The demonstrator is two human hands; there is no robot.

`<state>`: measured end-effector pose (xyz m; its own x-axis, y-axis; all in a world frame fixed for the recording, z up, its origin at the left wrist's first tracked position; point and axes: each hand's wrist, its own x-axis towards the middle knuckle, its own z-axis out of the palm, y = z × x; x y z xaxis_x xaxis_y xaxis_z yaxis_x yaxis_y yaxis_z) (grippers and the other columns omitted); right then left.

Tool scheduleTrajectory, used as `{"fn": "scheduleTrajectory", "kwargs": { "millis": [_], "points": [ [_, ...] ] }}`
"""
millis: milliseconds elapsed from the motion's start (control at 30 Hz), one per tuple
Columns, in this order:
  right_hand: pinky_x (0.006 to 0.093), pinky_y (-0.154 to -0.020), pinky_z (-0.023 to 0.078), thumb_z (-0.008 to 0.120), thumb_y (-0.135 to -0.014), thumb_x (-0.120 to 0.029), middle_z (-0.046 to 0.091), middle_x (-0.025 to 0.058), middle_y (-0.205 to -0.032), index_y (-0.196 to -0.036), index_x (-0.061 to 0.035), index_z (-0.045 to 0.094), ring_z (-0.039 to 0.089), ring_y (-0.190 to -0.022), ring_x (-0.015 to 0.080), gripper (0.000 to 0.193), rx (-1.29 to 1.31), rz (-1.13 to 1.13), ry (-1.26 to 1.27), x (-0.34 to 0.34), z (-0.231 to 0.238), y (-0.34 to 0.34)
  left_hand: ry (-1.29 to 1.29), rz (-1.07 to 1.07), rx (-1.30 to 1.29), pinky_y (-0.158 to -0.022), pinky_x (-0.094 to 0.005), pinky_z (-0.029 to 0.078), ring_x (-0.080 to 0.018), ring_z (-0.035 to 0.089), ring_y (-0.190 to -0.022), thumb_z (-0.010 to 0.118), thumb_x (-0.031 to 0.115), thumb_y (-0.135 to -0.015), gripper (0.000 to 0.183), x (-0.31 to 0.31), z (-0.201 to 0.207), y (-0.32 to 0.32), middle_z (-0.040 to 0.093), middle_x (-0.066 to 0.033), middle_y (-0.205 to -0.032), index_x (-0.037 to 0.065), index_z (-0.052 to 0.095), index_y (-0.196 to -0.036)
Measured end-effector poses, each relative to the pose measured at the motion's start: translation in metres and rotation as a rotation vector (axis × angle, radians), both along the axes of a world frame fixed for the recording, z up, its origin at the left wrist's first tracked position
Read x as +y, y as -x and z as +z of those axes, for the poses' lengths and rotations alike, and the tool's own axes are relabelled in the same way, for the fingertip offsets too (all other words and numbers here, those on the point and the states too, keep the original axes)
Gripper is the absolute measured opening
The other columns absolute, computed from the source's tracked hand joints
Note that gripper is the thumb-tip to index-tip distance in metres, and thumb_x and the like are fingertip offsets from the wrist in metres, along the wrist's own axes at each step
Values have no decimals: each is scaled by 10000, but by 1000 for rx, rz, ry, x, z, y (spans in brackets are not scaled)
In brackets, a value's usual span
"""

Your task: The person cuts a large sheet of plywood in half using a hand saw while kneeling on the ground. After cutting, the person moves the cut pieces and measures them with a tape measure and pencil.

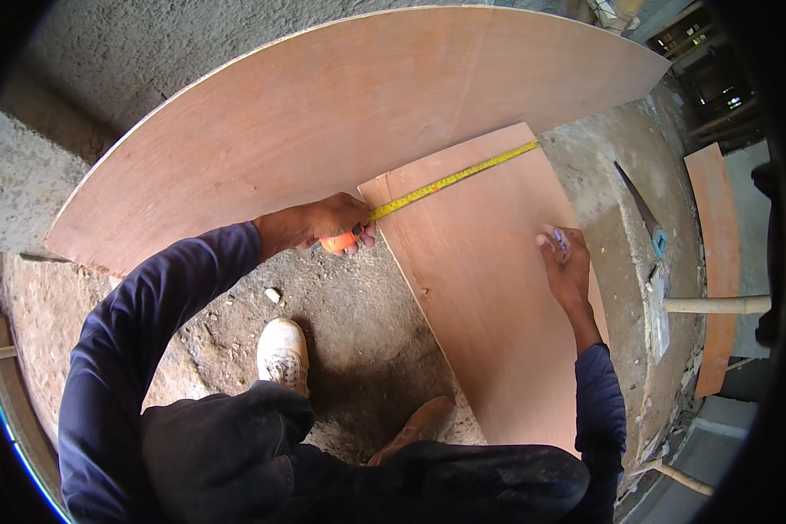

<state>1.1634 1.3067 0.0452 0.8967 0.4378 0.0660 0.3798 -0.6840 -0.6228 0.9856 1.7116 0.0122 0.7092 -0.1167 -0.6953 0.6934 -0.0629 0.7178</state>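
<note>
My left hand (pixel 341 223) is closed round an orange tape measure (pixel 339 243) at the left edge of a plywood board (pixel 480 253). From it the yellow tape blade (pixel 450 181) runs across the board, near its far end, to the right edge. My right hand (pixel 565 258) hovers over or rests on the board's right side; which, I cannot tell. Its fingers pinch a small purplish pen-like thing (pixel 559 240), mostly hidden by the fingers. Behind the board a large plywood sheet (pixel 323 105) leans at a slant against a rough grey wall.
A handsaw (pixel 642 201) with a light blue handle lies on the concrete floor to the right. Beyond it stand a narrow plywood strip (pixel 720 271) and a pale wooden pole (pixel 716 305). My shoe (pixel 284 354) is on the dusty floor, near a small white chip (pixel 273 295).
</note>
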Motion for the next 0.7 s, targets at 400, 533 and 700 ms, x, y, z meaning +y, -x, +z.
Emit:
{"fn": "scheduleTrajectory", "kwargs": {
  "millis": [400, 533, 700],
  "points": [
    [295, -844, 519, 725, -1015, -215, 690, 81, -1054, -1157, 11, 726, 652, -944, 152, 267, 56, -100, -82, -1, 41, 71, 97, -25, 38, -724, -336, 617, -159, 667, -831, 501, 313, -1081, 312, 8, 4, -1, 734, -84, -1072, 58, 680, -1074],
    [298, -848, 512, 728, -1011, -194, 682, 79, -1052, -1118, 15, 731, 638, -937, 147, 234, 106, -53, -64, -11, 48, 102, 133, -28, 64, -742, -347, 627, -168, 669, -853, 484, 309, -1095, 320, 12, 3, -2, 734, -90, -1077, 52, 675, -1095],
    [257, -659, 478, 575, -1104, -346, 656, 14, -873, -1104, 9, 732, 581, -737, 87, 389, 374, -333, -142, 1, 55, 161, 202, -2, 87, -737, -355, 631, -174, 677, -865, 477, 296, -1094, 321, 13, -2, -4, 739, -102, -1063, 38, 668, -1094]
  ]
}}
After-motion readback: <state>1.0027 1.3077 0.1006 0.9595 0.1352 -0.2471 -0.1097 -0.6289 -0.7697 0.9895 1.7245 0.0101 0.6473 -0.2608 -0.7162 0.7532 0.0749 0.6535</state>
